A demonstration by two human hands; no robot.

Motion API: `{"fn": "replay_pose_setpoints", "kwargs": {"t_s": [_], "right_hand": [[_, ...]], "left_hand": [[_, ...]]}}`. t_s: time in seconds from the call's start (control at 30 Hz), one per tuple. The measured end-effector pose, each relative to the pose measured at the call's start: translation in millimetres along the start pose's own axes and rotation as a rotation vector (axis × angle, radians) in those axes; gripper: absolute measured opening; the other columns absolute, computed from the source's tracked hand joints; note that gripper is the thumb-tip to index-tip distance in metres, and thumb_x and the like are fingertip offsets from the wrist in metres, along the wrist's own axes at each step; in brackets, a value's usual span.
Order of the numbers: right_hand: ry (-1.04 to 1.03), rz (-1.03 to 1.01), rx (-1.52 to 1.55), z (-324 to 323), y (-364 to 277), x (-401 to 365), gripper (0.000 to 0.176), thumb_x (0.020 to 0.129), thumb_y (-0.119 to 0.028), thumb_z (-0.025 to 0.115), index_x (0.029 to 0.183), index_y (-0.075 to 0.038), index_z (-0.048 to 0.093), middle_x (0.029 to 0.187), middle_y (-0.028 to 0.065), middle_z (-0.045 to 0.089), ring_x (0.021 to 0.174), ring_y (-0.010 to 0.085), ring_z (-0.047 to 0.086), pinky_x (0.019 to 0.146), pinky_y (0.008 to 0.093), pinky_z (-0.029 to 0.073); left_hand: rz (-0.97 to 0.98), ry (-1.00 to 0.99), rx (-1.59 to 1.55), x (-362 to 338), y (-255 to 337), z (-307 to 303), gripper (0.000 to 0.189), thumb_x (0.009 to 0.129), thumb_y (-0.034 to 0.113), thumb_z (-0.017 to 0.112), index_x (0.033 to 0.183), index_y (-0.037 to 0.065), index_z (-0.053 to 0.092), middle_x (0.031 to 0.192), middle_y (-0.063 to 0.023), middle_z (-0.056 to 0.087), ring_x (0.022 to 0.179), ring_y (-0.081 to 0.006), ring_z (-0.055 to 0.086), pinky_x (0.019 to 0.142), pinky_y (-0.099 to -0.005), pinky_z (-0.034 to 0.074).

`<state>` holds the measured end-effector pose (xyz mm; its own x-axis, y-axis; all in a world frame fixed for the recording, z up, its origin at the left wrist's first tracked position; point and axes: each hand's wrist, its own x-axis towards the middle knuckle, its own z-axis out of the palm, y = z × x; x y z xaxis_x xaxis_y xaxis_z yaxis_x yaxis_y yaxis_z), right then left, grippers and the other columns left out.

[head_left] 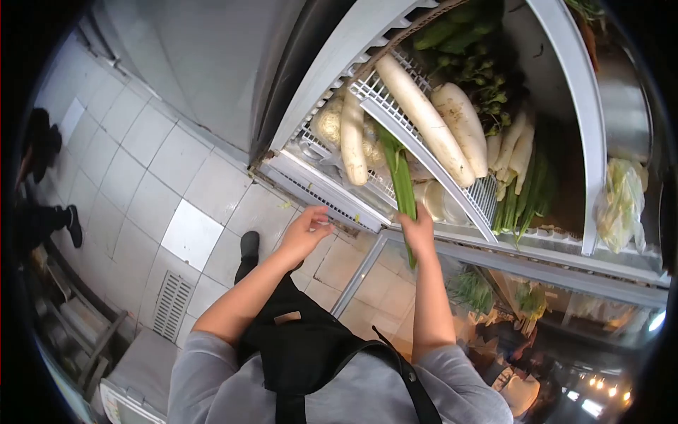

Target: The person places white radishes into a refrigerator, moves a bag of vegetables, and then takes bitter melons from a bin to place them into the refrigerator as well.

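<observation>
My right hand [419, 230] is closed around a long green stalk [400, 173]. Its upper part reaches into the open fridge, beside the lower wire shelf, and a short end sticks out below my fist. To the left, my left hand [309, 230] hovers in front of the fridge's bottom edge, fingers loosely bent and apart, with nothing in it. A white radish [353, 138] rests on the lower shelf near a pale, wrapped round vegetable [328, 124]. Two thick white radishes [427, 120] lie on the wire shelf [385, 99] above.
Scallions [519, 194] and smaller white roots [515, 152] fill the shelf's right side. A plastic bag [621, 205] hangs beyond the white divider [575, 92]. The glass door [452, 283] stands open by my right arm. Another person's shoe [74, 226] shows on the tiled floor [148, 169].
</observation>
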<state>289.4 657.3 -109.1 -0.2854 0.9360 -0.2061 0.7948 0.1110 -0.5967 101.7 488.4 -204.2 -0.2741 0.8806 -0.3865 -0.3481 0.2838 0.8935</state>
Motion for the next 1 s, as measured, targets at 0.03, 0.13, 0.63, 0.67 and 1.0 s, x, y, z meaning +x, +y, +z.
{"fn": "replay_pose_setpoints", "kwargs": {"t_s": [0.03,0.13,0.63,0.67,1.0], "right_hand": [[-0.014,0.012,0.026,-8,6,-22,0.039,0.072,-0.019,0.067,0.104,0.001,0.057,0.092,0.0176,0.063,0.083,0.0254,0.059,0.076,0.0343,0.045],[-0.005,0.121,0.065,-35,30,-94,0.044,0.071,-0.013,0.067,0.112,0.001,0.056,0.093,0.0127,0.062,0.087,0.0205,0.057,0.080,0.0311,0.043],[0.570,0.309,0.445,-171,-43,-315,0.053,0.068,-0.008,0.071,0.116,0.003,0.052,0.089,0.0124,0.062,0.057,0.0140,0.058,0.051,0.0236,0.049],[0.593,0.245,0.428,-176,-45,-296,0.062,0.070,-0.011,0.071,0.126,0.002,0.045,0.103,0.0133,0.059,0.071,0.0147,0.060,0.058,0.0237,0.050],[0.826,0.001,-0.091,-281,-13,5,0.046,0.081,-0.010,0.064,0.126,-0.012,0.054,0.076,0.0032,0.060,0.054,0.0082,0.046,0.049,0.0250,0.040]], "left_hand": [[-0.064,-0.022,0.019,16,3,3,0.061,0.078,0.020,0.069,0.129,0.004,0.040,0.119,-0.0179,0.052,0.109,-0.0249,0.051,0.089,-0.0338,0.042],[-0.096,0.119,-0.010,88,-8,18,0.081,0.075,0.022,0.071,0.139,0.003,0.025,0.133,-0.0226,0.041,0.123,-0.0300,0.041,0.097,-0.0368,0.037],[0.015,0.394,0.134,188,7,88,0.091,0.081,0.013,0.063,0.144,0.011,-0.003,0.133,-0.0298,0.034,0.117,-0.0408,0.042,0.100,-0.0420,0.035],[0.011,0.428,0.169,190,5,87,0.092,0.081,0.014,0.063,0.144,0.012,-0.003,0.134,-0.0299,0.033,0.118,-0.0406,0.042,0.100,-0.0422,0.035],[0.038,0.276,0.178,195,-4,62,0.098,0.080,0.012,0.066,0.144,0.016,-0.007,0.131,-0.0301,0.036,0.117,-0.0414,0.043,0.099,-0.0427,0.036]]}}
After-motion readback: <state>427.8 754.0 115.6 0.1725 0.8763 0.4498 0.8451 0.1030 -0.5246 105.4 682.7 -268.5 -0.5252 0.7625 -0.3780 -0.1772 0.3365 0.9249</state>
